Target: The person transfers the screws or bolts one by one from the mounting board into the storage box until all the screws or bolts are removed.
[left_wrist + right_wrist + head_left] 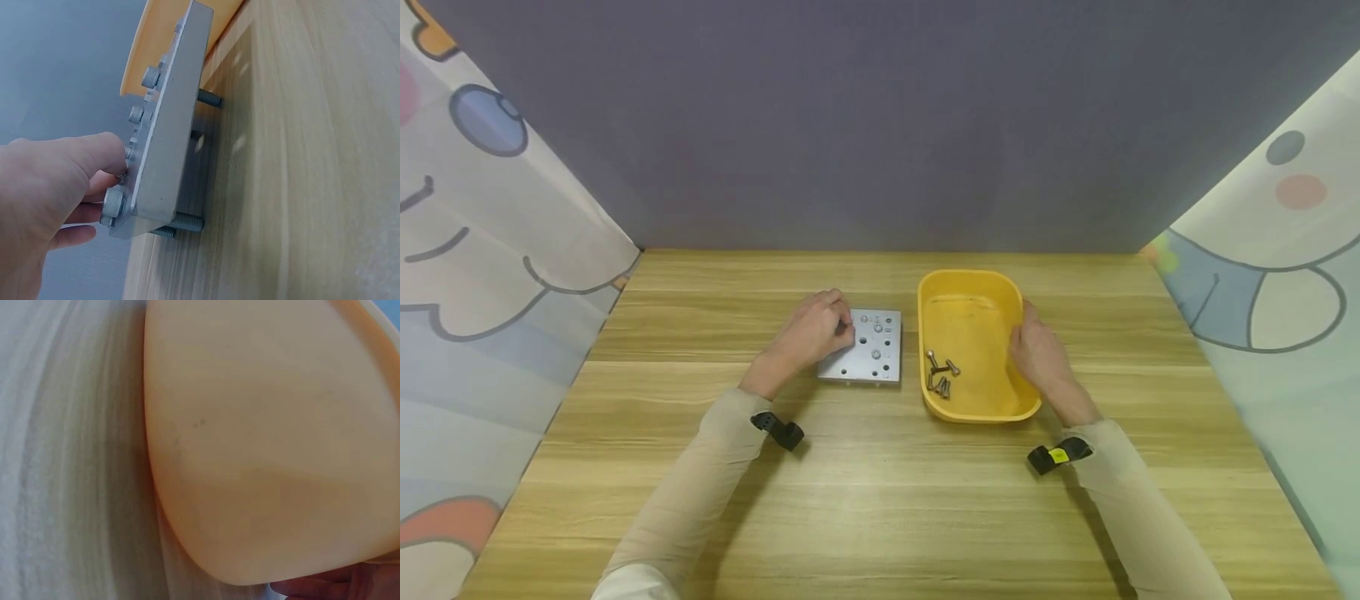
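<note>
A silver metal plate (859,365) with holes and several bolts lies left of a yellow plastic bin (972,333). In the left wrist view, threaded bolt shanks (189,221) stick out below the plate, holding it above the tabletop. My left hand (818,331) is over the plate's left side, thumb and index finger pinching a bolt (121,179), mostly hidden by the fingers. Beside those fingertips stands a larger bolt head (114,202). My right hand (1041,354) grips the bin's right side at the rim; its fingers (319,586) show below the bin wall in the right wrist view.
Several loose bolts (942,383) lie in the bin's near left corner. The wood-grain table (880,500) ends at a dark grey panel (880,125) behind, with printed cloth (490,275) on both sides. Each wrist wears a black strap (778,429).
</note>
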Action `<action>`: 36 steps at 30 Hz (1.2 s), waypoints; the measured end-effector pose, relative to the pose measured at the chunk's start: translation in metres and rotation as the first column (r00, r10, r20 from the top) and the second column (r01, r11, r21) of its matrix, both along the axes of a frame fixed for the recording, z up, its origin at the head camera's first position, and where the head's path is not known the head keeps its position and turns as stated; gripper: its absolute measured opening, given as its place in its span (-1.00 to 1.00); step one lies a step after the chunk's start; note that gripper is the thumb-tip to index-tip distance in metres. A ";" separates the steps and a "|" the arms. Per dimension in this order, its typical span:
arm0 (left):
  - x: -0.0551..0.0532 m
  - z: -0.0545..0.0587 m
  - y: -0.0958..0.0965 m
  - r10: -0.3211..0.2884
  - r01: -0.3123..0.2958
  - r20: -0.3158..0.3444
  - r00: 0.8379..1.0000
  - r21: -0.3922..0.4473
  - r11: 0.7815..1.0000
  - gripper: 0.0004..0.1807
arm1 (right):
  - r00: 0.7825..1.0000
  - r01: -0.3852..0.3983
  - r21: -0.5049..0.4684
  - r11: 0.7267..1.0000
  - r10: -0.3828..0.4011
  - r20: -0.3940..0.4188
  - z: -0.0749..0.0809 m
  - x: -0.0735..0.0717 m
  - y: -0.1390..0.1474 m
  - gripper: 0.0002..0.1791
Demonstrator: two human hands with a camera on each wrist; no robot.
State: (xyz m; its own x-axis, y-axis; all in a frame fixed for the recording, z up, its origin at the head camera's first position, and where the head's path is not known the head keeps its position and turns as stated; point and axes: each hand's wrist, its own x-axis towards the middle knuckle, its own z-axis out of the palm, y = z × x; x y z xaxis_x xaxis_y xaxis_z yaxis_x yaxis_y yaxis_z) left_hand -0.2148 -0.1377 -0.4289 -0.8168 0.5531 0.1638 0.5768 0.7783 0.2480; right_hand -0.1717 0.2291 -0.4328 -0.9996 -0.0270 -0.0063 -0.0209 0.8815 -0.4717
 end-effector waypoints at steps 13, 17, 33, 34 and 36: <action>0.001 -0.004 -0.006 -0.057 0.062 -0.095 0.994 0.050 0.997 -0.82 | 1.000 0.015 0.004 1.000 -0.015 0.007 0.000 0.001 -0.003 -0.40; 0.002 0.000 -0.007 -0.075 0.087 -0.130 0.989 0.090 0.992 -0.83 | 1.000 0.013 -0.004 1.000 -0.013 0.008 0.001 0.001 -0.002 -0.40; 0.004 0.015 0.001 -0.115 0.142 -0.181 0.977 0.145 0.979 -0.83 | 1.000 0.015 0.000 1.000 -0.015 0.012 0.001 0.001 -0.002 -0.41; 0.004 0.016 0.002 -0.116 0.143 -0.181 0.977 0.145 0.979 -0.84 | 1.000 0.014 0.001 1.000 -0.014 0.012 0.002 0.001 -0.002 -0.41; 0.005 0.017 0.003 -0.120 0.147 -0.180 0.976 0.146 0.978 -0.84 | 1.000 0.013 -0.001 1.000 -0.013 0.015 0.002 0.001 -0.002 -0.41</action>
